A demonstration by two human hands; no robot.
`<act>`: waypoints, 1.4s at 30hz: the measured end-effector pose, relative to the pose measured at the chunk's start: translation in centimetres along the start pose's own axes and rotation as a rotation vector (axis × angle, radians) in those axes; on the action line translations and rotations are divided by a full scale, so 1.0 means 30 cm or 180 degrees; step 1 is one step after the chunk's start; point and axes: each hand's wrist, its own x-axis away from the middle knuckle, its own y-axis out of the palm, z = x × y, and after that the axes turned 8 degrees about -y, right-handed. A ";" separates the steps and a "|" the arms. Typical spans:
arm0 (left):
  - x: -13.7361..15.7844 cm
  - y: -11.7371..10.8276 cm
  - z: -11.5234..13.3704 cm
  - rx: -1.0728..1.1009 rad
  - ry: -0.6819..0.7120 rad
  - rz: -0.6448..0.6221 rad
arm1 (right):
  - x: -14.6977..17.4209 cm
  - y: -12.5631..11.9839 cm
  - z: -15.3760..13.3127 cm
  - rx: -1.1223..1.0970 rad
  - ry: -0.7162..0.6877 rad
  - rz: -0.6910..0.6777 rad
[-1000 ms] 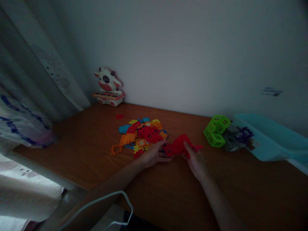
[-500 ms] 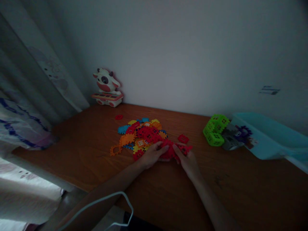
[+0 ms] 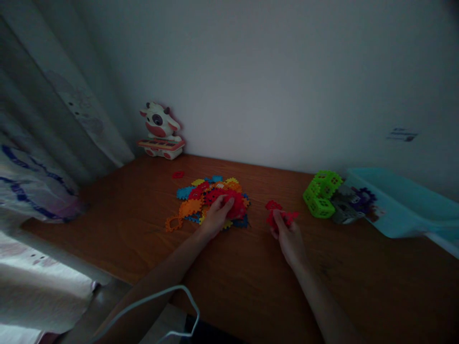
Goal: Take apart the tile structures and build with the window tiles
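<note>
My left hand (image 3: 217,216) is closed on red plastic building pieces (image 3: 236,205), thumb on top, at the near right side of a pile of colourful toothed pieces (image 3: 190,207). Blur keeps me from telling how many red pieces it holds. Over the table to the right, my right hand (image 3: 289,236) pinches a red building piece (image 3: 288,218) between thumb and fingers. Just behind that hand lies a loose red piece (image 3: 273,205), partly covered. An orange ring-shaped piece (image 3: 174,224) rests at the pile's left edge.
A green block structure (image 3: 320,193) stands at the right beside grey pieces (image 3: 346,205) and a purple one (image 3: 364,198). Behind them is a light blue bin (image 3: 398,215). A cow toy keyboard (image 3: 161,134) sits at the back left. A white cable (image 3: 158,292) loops in the foreground.
My hands were together on the red pieces and are now apart. The left has moved left and up over the pile; the right has shifted right with a red piece.
</note>
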 end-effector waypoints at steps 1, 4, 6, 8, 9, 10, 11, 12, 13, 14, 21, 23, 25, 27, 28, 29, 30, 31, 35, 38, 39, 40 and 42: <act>-0.002 -0.003 0.008 0.0211 -0.0158 0.0025 | -0.010 -0.006 0.005 -0.0073 -0.0040 0.0172; 0.004 0.000 0.013 0.0473 -0.0587 0.0040 | -0.042 -0.026 0.030 -0.0016 -0.0139 0.0615; 0.017 0.011 0.004 0.0502 -0.0811 -0.0085 | -0.052 -0.033 0.048 0.0306 -0.0292 0.0794; 0.036 0.028 -0.009 0.0544 -0.1040 -0.0292 | -0.044 -0.031 0.062 0.0736 -0.0675 0.0856; 0.045 0.037 -0.017 0.0559 -0.1142 -0.0428 | -0.032 -0.026 0.067 0.0950 -0.0936 0.0803; 0.055 0.045 -0.024 0.0565 -0.1228 -0.0583 | -0.015 -0.019 0.071 0.1155 -0.1198 0.0642; 0.064 0.053 -0.032 0.0566 -0.1303 -0.0746 | 0.006 -0.009 0.073 0.1356 -0.1440 0.0347; 0.071 0.059 -0.040 0.0558 -0.1347 -0.0881 | 0.030 0.002 0.073 0.1553 -0.1623 -0.0110; 0.076 0.063 -0.049 0.0522 -0.1336 -0.0938 | 0.054 0.014 0.072 0.1749 -0.1752 -0.0716; 0.079 0.066 -0.058 0.0438 -0.1278 -0.0902 | 0.076 0.026 0.070 0.1946 -0.1879 -0.1349; 0.050 0.048 -0.085 0.0218 -0.0789 -0.0315 | 0.113 0.041 0.050 0.2466 -0.2019 -0.2204; 0.040 0.042 -0.066 0.0425 -0.0768 -0.0235 | 0.099 0.030 0.055 0.2492 -0.2056 -0.2070; 0.032 0.033 -0.033 0.0628 -0.0660 -0.0141 | 0.087 0.020 0.065 0.2508 -0.2088 -0.1958; 0.024 0.019 0.010 0.0865 -0.0389 -0.0047 | 0.079 0.015 0.078 0.2530 -0.2093 -0.1836; 0.020 0.010 0.033 0.0988 -0.0202 -0.0004 | 0.077 0.014 0.083 0.2546 -0.2103 -0.1786; 0.016 0.000 0.055 0.1081 -0.0019 -0.0008 | 0.075 0.013 0.088 0.2565 -0.2112 -0.1756; 0.012 -0.012 0.076 0.1137 0.0181 -0.0021 | 0.074 0.014 0.092 0.2581 -0.2120 -0.1736; 0.007 -0.023 0.093 0.1144 0.0378 -0.0022 | 0.073 0.014 0.094 0.2589 -0.2133 -0.1716; -0.014 -0.065 0.122 0.0793 0.1044 0.0157 | 0.065 0.018 0.100 0.2641 -0.2189 -0.1583; -0.028 -0.087 0.112 0.0324 0.1504 0.0442 | 0.055 0.014 0.099 0.2793 -0.2288 -0.1400; -0.030 -0.092 0.107 0.0105 0.1647 0.0518 | 0.051 0.011 0.095 0.2884 -0.2325 -0.1321; -0.031 -0.096 0.101 -0.0136 0.1762 0.0572 | 0.046 0.006 0.090 0.2992 -0.2347 -0.1237; -0.026 -0.097 0.089 -0.0649 0.1899 0.0616 | 0.036 -0.009 0.075 0.3245 -0.2300 -0.1084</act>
